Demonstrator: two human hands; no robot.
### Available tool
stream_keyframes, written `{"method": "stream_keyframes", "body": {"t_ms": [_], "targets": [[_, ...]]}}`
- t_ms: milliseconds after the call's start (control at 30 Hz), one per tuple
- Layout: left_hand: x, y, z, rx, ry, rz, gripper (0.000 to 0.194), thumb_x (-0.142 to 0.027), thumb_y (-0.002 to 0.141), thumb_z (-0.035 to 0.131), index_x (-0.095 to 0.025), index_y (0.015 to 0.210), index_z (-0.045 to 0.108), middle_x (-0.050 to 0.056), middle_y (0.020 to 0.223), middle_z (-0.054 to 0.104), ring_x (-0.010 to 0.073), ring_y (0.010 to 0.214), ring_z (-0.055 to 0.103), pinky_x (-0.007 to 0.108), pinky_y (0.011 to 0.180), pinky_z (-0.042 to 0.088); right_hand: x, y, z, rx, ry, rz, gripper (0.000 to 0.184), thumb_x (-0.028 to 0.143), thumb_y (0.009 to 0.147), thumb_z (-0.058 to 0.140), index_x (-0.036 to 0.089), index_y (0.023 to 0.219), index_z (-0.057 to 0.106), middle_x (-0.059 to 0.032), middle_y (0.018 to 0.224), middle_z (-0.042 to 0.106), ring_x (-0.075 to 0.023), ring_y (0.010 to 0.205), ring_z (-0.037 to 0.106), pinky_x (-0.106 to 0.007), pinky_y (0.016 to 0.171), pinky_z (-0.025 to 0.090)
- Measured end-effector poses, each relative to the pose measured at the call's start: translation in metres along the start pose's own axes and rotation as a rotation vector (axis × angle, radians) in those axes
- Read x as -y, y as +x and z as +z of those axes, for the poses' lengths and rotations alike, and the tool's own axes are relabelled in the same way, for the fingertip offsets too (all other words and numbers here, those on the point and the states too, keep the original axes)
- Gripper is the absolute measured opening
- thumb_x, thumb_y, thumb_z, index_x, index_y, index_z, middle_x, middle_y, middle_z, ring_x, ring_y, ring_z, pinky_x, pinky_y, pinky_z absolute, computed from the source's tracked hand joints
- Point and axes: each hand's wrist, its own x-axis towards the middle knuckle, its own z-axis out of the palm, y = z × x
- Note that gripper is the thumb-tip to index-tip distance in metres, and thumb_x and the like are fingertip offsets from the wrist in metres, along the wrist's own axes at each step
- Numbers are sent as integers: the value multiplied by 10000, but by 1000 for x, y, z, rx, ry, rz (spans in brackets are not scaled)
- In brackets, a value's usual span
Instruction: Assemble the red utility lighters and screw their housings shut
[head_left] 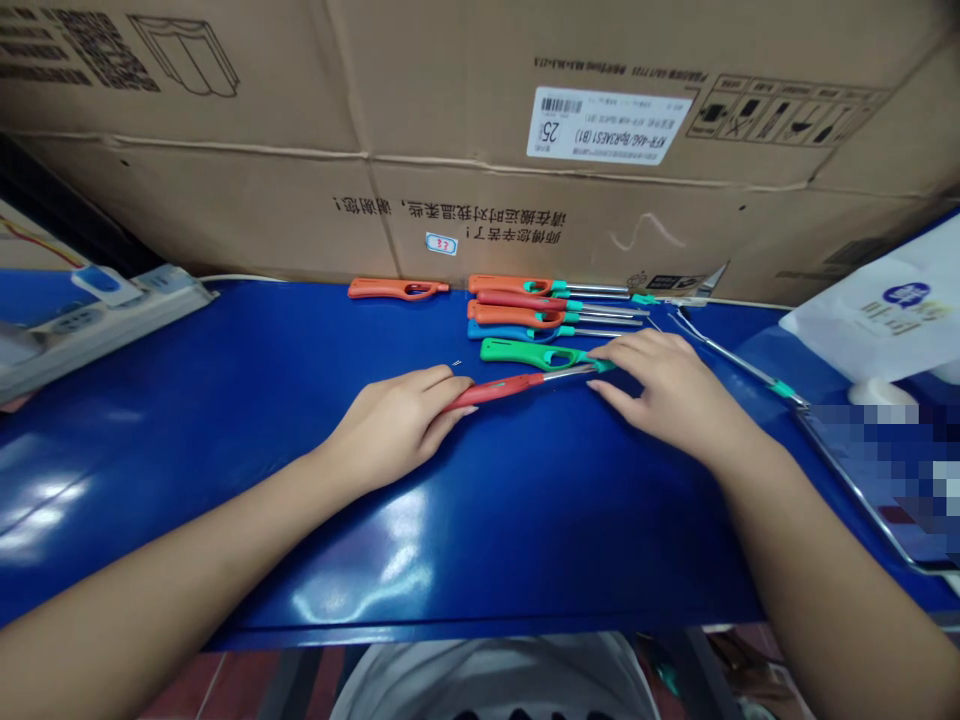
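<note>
A red long-nosed lighter (504, 388) lies on the blue table (262, 400) between my hands. My left hand (397, 425) grips its handle end with curled fingers. My right hand (664, 390) pinches its metal nose near the teal collar. Just behind it lies a green lighter (525, 353). A row of several orange, red and blue lighters (517, 305) lies further back, noses pointing right. One orange handle (396, 289) lies alone to the left of the row.
A large cardboard box (480, 150) walls off the back of the table. A white power strip (97, 315) sits at the left. A loose metal nose tube (739, 363), a white bag (885, 310) and a tray (885, 470) occupy the right.
</note>
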Motion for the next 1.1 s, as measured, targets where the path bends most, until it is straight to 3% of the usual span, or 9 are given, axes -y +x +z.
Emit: {"method": "stream_keyframes", "body": {"t_ms": [100,267,500,800,933,1100], "targets": [[1,0,0,-3,-1,-11,281,-356,1049,441,-191,1152,644,69,1027,686,197,828,667,262,616,451,-5,-1,1,-49,26,12,204,299,958,593,185,1097,688,-114,1060,748,-305,1019,652,-472,927,475],[4,0,1,-12,-31,12,298,-370,1051,432,-194,1173,640,65,1007,683,208,850,667,269,643,461,-3,0,-1,-26,13,-75,140,260,971,583,207,1042,691,-76,1033,759,-277,1000,652,-459,944,430],[1,-1,5,8,-132,72,305,-370,1057,439,-178,1199,629,56,998,684,201,866,670,284,710,492,23,3,-1,-2,168,-217,169,244,994,562,186,1090,689,-84,1038,755,-242,995,646,-416,914,447],[-3,-2,9,43,-274,96,307,-367,1062,441,-176,1226,617,57,1012,675,183,871,655,269,737,477,40,2,7,-100,228,-323,207,217,1004,552,153,1142,693,-85,1044,759,-218,979,649,-375,891,472],[-4,0,8,67,-430,54,254,-364,1051,478,-180,1119,640,39,985,655,165,871,622,256,764,449,38,3,7,-69,103,-272,265,303,1012,553,142,1173,689,-94,1025,766,-237,947,678,-383,840,463],[-7,0,8,103,-664,-5,298,-354,1012,544,-159,790,588,-38,691,496,99,635,457,222,622,362,36,2,9,-74,69,-349,261,294,1026,511,117,1064,699,-87,890,746,-211,787,655,-335,723,481]]}}
